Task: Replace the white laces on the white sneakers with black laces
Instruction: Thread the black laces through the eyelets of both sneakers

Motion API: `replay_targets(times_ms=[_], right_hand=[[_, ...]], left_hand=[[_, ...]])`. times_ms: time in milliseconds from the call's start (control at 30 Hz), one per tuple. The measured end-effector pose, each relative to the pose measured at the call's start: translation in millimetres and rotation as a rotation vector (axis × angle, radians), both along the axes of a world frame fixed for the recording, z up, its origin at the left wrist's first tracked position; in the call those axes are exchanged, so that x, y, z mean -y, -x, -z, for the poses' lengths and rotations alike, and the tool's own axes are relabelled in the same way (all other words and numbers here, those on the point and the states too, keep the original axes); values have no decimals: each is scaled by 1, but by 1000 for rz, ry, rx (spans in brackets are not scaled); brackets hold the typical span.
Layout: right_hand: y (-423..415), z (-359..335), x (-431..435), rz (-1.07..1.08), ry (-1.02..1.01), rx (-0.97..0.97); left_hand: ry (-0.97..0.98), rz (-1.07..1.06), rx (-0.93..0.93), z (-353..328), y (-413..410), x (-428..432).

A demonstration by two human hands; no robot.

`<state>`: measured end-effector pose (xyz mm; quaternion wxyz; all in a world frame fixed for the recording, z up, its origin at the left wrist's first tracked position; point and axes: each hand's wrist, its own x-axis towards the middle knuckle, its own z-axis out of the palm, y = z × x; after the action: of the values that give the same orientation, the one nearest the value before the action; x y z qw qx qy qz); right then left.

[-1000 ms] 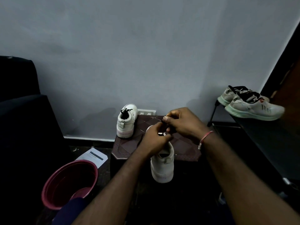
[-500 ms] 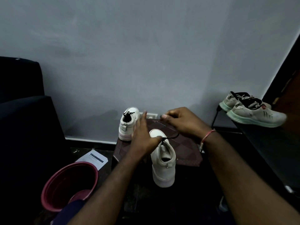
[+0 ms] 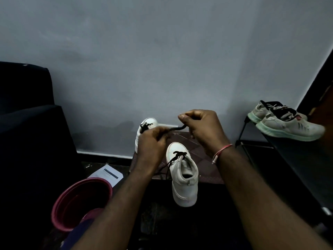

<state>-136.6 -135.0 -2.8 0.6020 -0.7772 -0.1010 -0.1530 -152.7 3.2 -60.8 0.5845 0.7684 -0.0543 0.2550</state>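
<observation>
**Fingers [image 3: 191,117] of right hand [image 3: 203,129] and of left hand [image 3: 153,141] clamped on black lace [image 3: 175,128]**

- Right hand: thumb and fingers curled, one end of the lace gripped. Raised above the small dark table [image 3: 203,159]. A pink thread band [image 3: 221,152] is worn on the wrist.
- Left hand: fingers curled round the lace further along, slightly lower and to the left. A short span of lace is stretched between the two hands.
- Lace: two strands are seen running down below the left hand to the near white sneaker [image 3: 183,177], crossed at the lowest eyelets only. The upper eyelets cannot be made out.
- Near sneaker: stood on the table's front edge, toe to the wall, heel overhanging toward the camera.
- Far white sneaker [image 3: 146,127]: at the back of the table by the wall, partly hidden by the left hand, black lace visible at the top.
- Surroundings: red tub [image 3: 79,202] on the floor at the left, a printed paper sheet [image 3: 108,173] just behind it, a dark chair [image 3: 27,123] further left. Another pair of pale sneakers [image 3: 288,127] is set on a black rack [image 3: 297,159] at the right.
</observation>
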Motion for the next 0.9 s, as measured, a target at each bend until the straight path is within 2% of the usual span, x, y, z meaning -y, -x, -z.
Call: replay_targets(times_ms=[67, 133, 200, 333, 400, 633, 733, 800, 900], right_hand=[[2, 8, 3, -56, -60, -111], [3, 18, 4, -153, -10, -190], [3, 25, 5, -232, 4, -235], [5, 27, 11, -302, -73, -249], [6, 33, 11, -305, -89, -255], [5, 59, 17, -205, -43, -264], [2, 74, 26, -107, 12, -223], [-1, 90, 36, -14, 183, -214], [6, 110, 43, 27, 381, -287]], left_hand=[[-119, 80, -16, 4, 7, 1], [-97, 156, 17, 7, 9, 4], [109, 259, -14, 3, 8, 9], [664, 502, -290, 1, 1, 12], [717, 536, -428, 2, 4, 14], [400, 461, -546, 18, 7, 14], [212, 251, -401, 25, 3, 18], [24, 151, -296, 31, 0, 22], [-248, 52, -244, 40, 2, 35]])
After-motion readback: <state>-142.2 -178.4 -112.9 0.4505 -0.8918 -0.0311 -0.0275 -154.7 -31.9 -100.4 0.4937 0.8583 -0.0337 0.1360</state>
